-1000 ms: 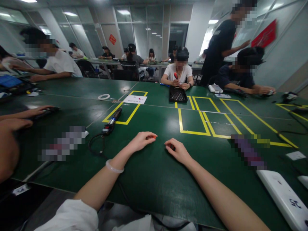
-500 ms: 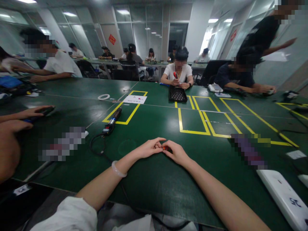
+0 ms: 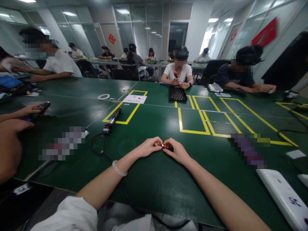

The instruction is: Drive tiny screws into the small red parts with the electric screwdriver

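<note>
A dark green worktop [image 3: 158,186] with a dull sheen stretches from its near edge to its far edge, crossed by pale seams [image 3: 156,106] and marked with yellow tape outlines [image 3: 194,132]. Inside the left-hand outline lies a dark cylindrical tool [image 3: 113,119], its black cable [image 3: 90,142] looping toward the near edge. A white sheet [image 3: 135,99] overlaps that outline's far part, and a white ring [image 3: 104,99] lies to its left. A black tray [image 3: 178,101] sits by the far edge. Toward the right of the near edge lies a white case [image 3: 279,189] marked 25.
</note>
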`<state>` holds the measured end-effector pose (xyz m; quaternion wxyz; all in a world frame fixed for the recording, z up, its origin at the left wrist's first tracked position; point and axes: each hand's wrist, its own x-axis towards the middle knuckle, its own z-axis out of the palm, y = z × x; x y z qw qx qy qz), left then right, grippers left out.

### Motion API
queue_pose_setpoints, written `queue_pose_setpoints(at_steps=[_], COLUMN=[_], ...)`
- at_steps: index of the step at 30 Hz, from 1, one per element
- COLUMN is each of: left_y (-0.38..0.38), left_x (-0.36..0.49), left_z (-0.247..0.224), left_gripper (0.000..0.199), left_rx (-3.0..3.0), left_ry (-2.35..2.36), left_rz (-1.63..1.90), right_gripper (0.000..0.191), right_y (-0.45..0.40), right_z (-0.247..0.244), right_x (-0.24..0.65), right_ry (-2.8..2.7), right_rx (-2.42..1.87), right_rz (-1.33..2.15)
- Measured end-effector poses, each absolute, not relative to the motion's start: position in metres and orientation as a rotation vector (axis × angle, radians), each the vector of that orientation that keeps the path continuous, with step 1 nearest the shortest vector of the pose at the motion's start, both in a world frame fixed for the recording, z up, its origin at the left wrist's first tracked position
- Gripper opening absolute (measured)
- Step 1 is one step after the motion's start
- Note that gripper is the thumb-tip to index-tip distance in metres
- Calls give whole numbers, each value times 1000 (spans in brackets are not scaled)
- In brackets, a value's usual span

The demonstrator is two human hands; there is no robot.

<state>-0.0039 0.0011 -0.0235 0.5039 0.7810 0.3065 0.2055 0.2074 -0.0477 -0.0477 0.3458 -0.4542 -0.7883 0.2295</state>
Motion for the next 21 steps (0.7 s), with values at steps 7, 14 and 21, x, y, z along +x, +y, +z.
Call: queue_pose_setpoints(at_steps=[7, 14, 21], left_y=[3, 3, 4], left_x=[-4, -4, -4], left_z=[-26, -25, -28], left_gripper=[26, 27, 26], left_rx=[1875, 1884, 1877], left_ry=[763, 777, 760], left_rz=[497, 492, 501], right_gripper=[15, 14, 14], right_y=[-48, -47, -46], right_z=[-49, -51, -52], right_x=[208, 208, 208], right_ry=[-2055, -2038, -2038], right_rx=[-1178, -1171, -1177], right_rz=[590, 611, 608])
